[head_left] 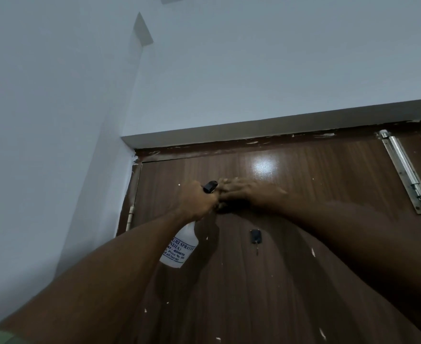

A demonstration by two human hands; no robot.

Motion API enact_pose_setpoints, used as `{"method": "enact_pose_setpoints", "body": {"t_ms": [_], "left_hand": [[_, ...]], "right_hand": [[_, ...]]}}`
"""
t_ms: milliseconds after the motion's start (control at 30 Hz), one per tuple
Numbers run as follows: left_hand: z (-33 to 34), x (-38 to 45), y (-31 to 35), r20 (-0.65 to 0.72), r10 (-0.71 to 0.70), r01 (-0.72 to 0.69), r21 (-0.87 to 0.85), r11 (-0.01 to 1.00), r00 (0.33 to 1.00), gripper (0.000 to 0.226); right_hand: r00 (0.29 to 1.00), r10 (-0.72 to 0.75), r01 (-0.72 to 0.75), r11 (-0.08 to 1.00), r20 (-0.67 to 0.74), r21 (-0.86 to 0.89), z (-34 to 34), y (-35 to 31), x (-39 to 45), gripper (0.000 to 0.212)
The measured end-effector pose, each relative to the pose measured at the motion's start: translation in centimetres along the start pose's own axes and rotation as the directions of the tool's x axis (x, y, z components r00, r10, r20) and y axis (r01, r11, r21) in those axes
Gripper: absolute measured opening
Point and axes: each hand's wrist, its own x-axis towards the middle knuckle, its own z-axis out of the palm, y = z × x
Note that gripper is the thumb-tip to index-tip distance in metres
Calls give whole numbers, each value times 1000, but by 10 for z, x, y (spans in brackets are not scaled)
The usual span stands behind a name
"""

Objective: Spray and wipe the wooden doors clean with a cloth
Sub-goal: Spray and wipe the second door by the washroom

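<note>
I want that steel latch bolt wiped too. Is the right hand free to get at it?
Probably yes: right hand lies flat on the door, with bare wood between it and the latch bolt.

Spray bottle (179, 244) label partly hidden by left forearm, neck hidden inside left hand (197, 199). Right hand (239, 192) motion-blurred; cloth unclear. Door (291, 244) cut off below.

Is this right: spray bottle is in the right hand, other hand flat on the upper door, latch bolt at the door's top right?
One thing is wrong: the spray bottle hangs from the left hand, whose grip closes round its black trigger head. The right hand is the one lying on the upper wooden door. The metal latch bolt is at the door's top right, as stated. The head view shows all this.
</note>
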Motion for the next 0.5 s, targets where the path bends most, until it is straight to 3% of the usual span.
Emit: {"method": "enact_pose_setpoints", "body": {"t_ms": [67,133,167,200,233,300,367,400,433,500], "left_hand": [[-1,2,-1,14,4,-4,2,1000,1000,32],[-4,3,-1,23,7,-7,5,1000,1000,29],[-6,3,-1,21,14,-14,11,1000,1000,29],[-9,2,-2,18,20,-20,13,1000,1000,28],[-11,1,-5,16,19,-19,5,1000,1000,26],[-15,3,-9,13,15,-14,-16,1000,1000,22],[-19,4,-13,22,13,-13,-5,1000,1000,22],[-20,3,-15,31,15,-15,10,1000,999,22],[-21,2,-16,39,16,-16,15,1000,999,22],[-23,0,-21,46,16,-16,14,1000,999,25]], "right_hand": [[940,287,-286,958,-186,36,-10,14,15,45],[736,580,-586,804,-347,102,-13,14,32,49],[679,622,-633,765,-391,117,-12,5,39,50],[687,605,-604,783,-403,147,-7,-6,45,47],[758,522,-501,850,-392,163,-3,-22,45,41],[940,223,-189,970,-257,151,7,-43,34,41],[995,-9,13,999,-102,35,-4,-35,27,46],[992,-1,0,1000,-126,-10,-11,-22,32,44],[970,134,-138,990,-201,-4,-20,-8,39,42],[810,493,-500,863,-318,65,-30,11,52,41]]}}
